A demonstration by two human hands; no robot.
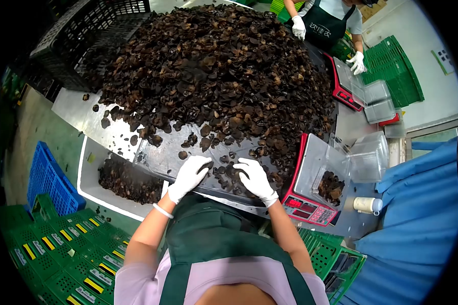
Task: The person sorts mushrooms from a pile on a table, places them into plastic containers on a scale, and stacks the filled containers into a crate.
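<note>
Dark brown wood ear mushrooms [224, 76] lie in a large heap on the metal table [160, 155], thinning out toward me. My left hand [189, 175], in a white glove, is at the table's near edge, its fingers curled about a dark wood ear mushroom [207, 165]. My right hand [255, 177], gloved too, rests a little to the right with thumb and fingers apart over loose pieces. Several small mushrooms [224, 173] lie between both hands. Right of my right hand stands a red scale [310, 211] with a clear tub of mushrooms [332, 188] on it.
A grey-white bin [84, 170] with mushrooms stands left below the table edge. A black crate [61, 63] is at back left. Across the table, a gloved co-worker [325, 25] stands by a second scale [348, 99]. Clear tubs [369, 157] and a bottle [367, 205] sit at right.
</note>
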